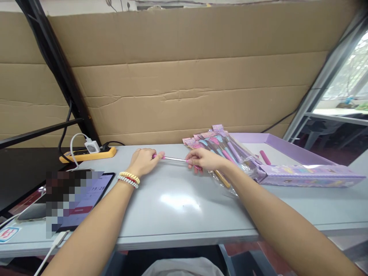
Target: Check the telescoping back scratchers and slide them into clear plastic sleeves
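Head view: your left hand [143,161] and right hand [204,158] pinch opposite ends of the slim pink-ended silver metallic rod [174,158] over the glossy grey tabletop [161,216], a two-ended grip probably keeping it straight.

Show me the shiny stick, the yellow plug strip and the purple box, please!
Shiny stick [174,159]: head view, on its silver middle.
Yellow plug strip [93,155]: head view, on its front side.
Purple box [310,176]: head view, on its front wall.
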`<state>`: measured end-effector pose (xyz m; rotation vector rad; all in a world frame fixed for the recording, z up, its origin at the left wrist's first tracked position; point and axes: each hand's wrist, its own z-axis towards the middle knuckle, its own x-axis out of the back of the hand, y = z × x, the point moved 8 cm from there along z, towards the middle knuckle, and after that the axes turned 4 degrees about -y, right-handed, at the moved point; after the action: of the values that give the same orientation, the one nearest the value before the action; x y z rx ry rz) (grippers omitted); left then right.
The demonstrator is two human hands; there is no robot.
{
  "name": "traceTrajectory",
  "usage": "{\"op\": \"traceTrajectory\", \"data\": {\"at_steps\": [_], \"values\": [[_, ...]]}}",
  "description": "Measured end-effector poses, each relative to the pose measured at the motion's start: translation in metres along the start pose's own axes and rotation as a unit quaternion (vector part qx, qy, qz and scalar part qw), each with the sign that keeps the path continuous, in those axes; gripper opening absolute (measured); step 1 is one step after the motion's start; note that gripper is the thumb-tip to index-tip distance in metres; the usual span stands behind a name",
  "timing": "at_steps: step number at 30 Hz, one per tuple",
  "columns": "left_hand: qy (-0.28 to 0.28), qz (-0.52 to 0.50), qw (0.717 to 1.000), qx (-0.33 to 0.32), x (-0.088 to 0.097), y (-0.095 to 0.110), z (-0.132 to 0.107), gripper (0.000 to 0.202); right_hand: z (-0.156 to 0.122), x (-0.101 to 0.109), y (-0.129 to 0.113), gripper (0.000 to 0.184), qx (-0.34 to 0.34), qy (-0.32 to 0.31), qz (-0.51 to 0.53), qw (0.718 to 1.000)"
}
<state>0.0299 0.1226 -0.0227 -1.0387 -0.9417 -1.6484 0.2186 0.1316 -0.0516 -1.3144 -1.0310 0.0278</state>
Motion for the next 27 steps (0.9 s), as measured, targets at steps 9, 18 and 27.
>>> {"op": "traceTrajectory", "data": {"at_steps": [9,18,27], "values": [[0.167,0.063,0.984,0.008,0.025,-0.003,-0.005,0.043,0.007,-0.046,-0.006,0.029,-0.035,-0.144,0.407,0.901],[0.137,-0.207,0.944,0.219,0.007,-0.063,0.001,0.035,0.003,-0.017,-0.033,0.029,0.169,0.133,-0.143,0.966],[0.263,-0.37,0.851,0.267,0.009,-0.084,-0.007,0.02,0.005,-0.028,-0.02,0.033,0.049,0.015,-0.128,0.99]]}}
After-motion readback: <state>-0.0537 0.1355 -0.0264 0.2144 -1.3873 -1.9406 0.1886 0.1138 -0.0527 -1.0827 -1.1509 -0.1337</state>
